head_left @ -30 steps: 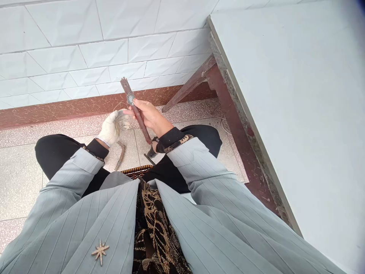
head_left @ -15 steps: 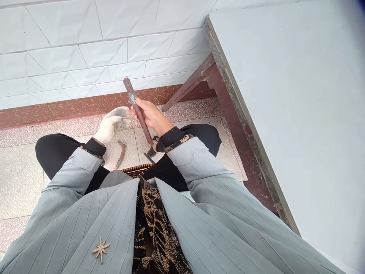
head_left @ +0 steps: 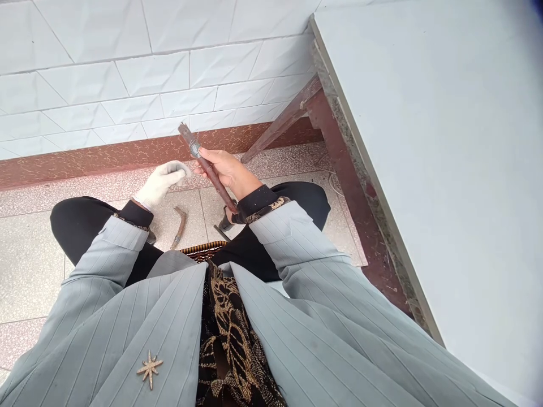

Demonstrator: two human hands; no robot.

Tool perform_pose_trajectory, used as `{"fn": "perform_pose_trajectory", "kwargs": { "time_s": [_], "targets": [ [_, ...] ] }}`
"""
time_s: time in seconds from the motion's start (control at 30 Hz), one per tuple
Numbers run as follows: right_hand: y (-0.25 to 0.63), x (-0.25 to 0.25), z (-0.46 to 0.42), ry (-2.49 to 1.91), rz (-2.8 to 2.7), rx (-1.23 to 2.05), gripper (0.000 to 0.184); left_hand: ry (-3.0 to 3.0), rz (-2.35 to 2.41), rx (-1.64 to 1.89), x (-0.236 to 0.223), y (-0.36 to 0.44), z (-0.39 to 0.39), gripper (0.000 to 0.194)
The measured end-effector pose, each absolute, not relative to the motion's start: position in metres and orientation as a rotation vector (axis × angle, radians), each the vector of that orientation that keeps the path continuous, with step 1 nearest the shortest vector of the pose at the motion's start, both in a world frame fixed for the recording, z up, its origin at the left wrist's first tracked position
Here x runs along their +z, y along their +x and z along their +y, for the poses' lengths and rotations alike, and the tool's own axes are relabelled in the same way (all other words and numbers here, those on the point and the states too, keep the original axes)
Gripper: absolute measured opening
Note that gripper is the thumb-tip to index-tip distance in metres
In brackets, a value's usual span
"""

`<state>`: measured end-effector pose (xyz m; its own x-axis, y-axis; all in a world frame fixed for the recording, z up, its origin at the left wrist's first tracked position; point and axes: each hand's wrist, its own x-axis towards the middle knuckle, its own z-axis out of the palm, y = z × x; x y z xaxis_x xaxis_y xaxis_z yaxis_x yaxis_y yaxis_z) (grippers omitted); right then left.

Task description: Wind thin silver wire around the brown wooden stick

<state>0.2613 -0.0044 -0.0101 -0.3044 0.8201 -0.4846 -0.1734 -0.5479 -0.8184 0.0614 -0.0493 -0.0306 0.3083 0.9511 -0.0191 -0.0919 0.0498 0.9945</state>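
Observation:
My bare right hand [head_left: 231, 169] is wrapped round a brown wooden stick [head_left: 216, 181], which slants from upper left to lower right. Several turns of grey wire [head_left: 194, 148] circle the stick near its rough upper end, just past my right thumb. Close by on the left is my left hand [head_left: 160, 182] in a white knitted glove, fingers curled together in a pinch. What the gloved fingers hold, if anything, is too fine to see. On the floor below lies a bent brown stick-like piece [head_left: 180, 226].
A dark object [head_left: 224, 223] is by my right leg, partly hidden. The woven edge [head_left: 201, 249] of something brown shows between my legs. At right stands a white-topped table [head_left: 424, 141] with a slanting wooden leg [head_left: 282, 118]. A tiled wall [head_left: 127, 79] rises ahead.
My gloved hand has turned slightly and its fingers look more tightly curled. The stick has tilted a little, its upper end shifting left and down.

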Motion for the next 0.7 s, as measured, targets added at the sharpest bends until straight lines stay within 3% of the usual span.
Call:
{"fn": "perform_pose_trajectory", "kwargs": {
  "time_s": [0.3, 0.43, 0.57, 0.7],
  "targets": [
    [0.283, -0.039, 0.021, -1.335, -0.743, 1.748, 0.038, 1.418, 0.974, 0.604, 0.002, 0.04, -0.063, 0.019],
    [0.323, -0.019, 0.041, -1.17, -0.592, 1.464, 0.035, 1.476, 1.072, 0.383, 0.002, 0.006, -0.071, 0.015],
    [0.368, 0.015, 0.051, -1.083, -0.342, 1.322, 0.058, 1.713, 1.301, -0.059, -0.019, -0.047, -0.071, 0.012],
    [0.42, 0.036, 0.054, -1.008, -0.459, 1.144, 0.046, 1.656, 1.418, -0.404, -0.023, -0.106, -0.058, 0.005]
  ]
}}
